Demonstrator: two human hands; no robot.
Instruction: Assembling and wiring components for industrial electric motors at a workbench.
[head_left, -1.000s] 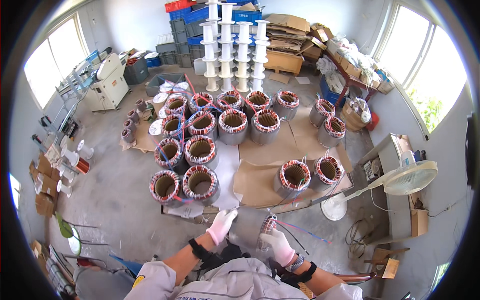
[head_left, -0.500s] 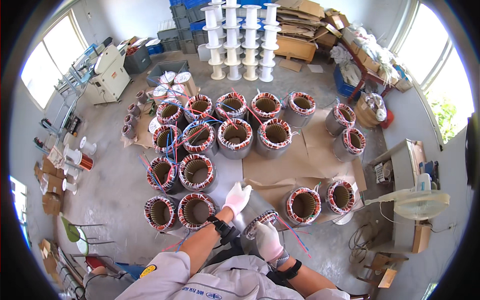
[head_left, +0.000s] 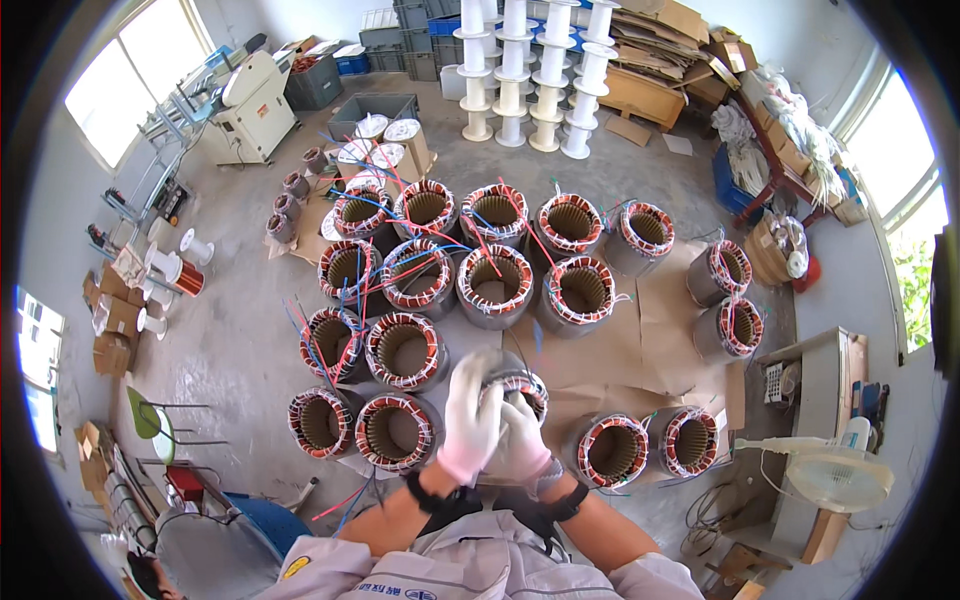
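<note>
In front of me a grey motor stator (head_left: 512,368) stands partly hidden behind my hands, its laced winding ring facing up. My left hand (head_left: 467,425), in a white glove, lies along its left side, the fingertips smeared by motion. Close beside it, my gloved right hand (head_left: 518,440) grips the near rim, with its fingers at the bore. To the left sit two more stators, one (head_left: 396,432) nearer and another (head_left: 407,350) farther off. On the right stands a stator (head_left: 612,450) with a red-brown winding ring.
Several other stators with red and blue leads stand in rows ahead on brown cardboard (head_left: 650,330). White spool stacks (head_left: 513,75) rise at the back. A fan (head_left: 838,478) stands right, a green chair (head_left: 150,412) left. Someone in grey (head_left: 215,550) is at the lower left.
The tilted stator has been swung upright and set farther from me. My right hand has moved forward and left, and both hands are now close together. The whole view has shifted slightly.
</note>
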